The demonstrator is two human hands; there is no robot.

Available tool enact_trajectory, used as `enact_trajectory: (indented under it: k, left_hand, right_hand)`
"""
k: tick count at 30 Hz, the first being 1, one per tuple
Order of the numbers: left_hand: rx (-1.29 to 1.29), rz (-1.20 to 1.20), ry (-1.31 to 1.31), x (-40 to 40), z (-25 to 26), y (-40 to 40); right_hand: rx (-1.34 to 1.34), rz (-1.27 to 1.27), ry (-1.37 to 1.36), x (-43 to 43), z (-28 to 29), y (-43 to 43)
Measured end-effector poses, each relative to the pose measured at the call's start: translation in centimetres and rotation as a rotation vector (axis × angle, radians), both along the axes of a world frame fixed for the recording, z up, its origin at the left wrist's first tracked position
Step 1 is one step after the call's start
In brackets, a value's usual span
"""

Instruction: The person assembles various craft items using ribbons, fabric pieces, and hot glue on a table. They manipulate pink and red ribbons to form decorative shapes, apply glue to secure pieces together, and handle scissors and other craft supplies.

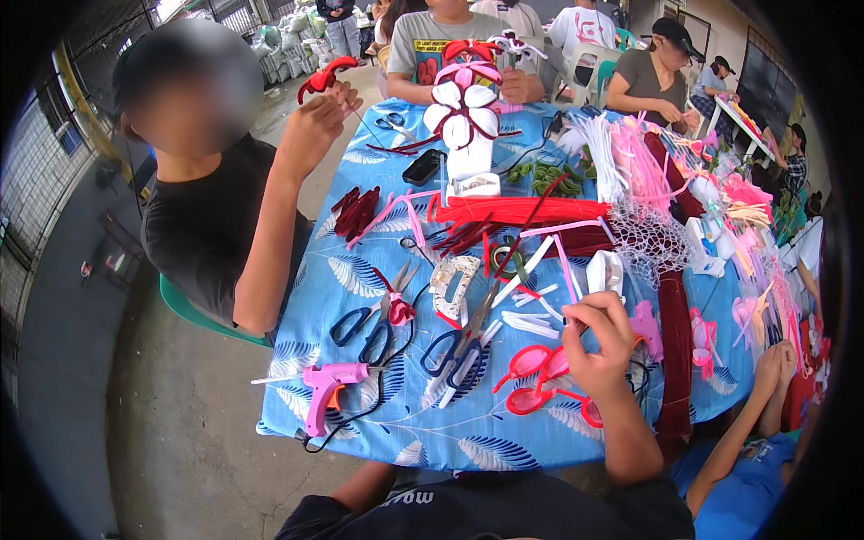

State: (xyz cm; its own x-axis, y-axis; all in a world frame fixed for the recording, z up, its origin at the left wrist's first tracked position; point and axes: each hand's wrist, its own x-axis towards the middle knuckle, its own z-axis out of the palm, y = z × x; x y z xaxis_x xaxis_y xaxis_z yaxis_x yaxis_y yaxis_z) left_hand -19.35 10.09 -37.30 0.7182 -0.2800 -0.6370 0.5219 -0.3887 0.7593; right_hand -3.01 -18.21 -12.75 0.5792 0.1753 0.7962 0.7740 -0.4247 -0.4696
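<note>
My right hand [599, 341] is raised over the near right part of the table, thumb and fingertips close together at the end of a thin red and white strip; whether they pinch it cannot be told. Just left of and below it lie red-edged pink loops [530, 361], seemingly of pipe cleaner. White pipe cleaner pieces [530, 322] lie beside the fingertips. Scissors with blue handles [459, 351] rest left of these, and another pair [378, 324] lies farther left by a small pink flower [399, 310]. My left hand is out of view; only part of that forearm shows below the table edge.
A pink glue gun [327, 391] with a black cord lies at the near left corner. Red pipe cleaners [520, 209], a tape dispenser [604, 273] and white netting [648, 243] are farther back. A person at the left [209, 216] holds a red flower; other people sit around.
</note>
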Motion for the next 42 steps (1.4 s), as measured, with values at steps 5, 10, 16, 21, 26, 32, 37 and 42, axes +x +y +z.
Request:
enact_trajectory:
  k: [5, 10, 16, 21, 26, 32, 37, 42]
  left_hand:
    - [0.023, 0.024, -0.006, 0.1, 0.2, 0.8]
    - [0.033, 0.059, -0.007, -0.4, 0.2, 1.6]
    - [0.058, 0.097, -0.005, -0.9, 0.6, 2.5]
    - [0.064, 0.150, 0.044, -4.3, 0.1, 3.5]
    - [0.039, 0.135, 0.050, -4.8, -0.2, 3.2]
    - [-0.099, 0.256, 0.176, -9.3, -1.5, 3.5]
    - [-0.165, 0.319, 0.227, -8.7, -1.8, 5.0]
    - [0.039, 0.094, -0.013, -1.3, -1.5, 4.3]
  right_hand:
    - [0.006, -0.002, -0.022, 0.1, 0.5, -0.3]
    - [-0.004, -0.013, -0.029, 0.1, 0.6, -0.4]
    - [-0.016, -0.026, -0.003, -0.1, 0.7, -0.5]
    - [-0.010, -0.003, -0.008, -0.2, 0.3, -0.2]
    - [-0.006, -0.007, 0.023, 0.2, 0.2, -0.2]
    - [-0.034, -0.014, 0.031, 0.0, 0.0, -0.1]
    - [-0.029, -0.024, -0.013, -0.1, 0.5, 0.0]
    - [-0.051, -0.052, -0.003, 0.7, -0.2, -0.7]
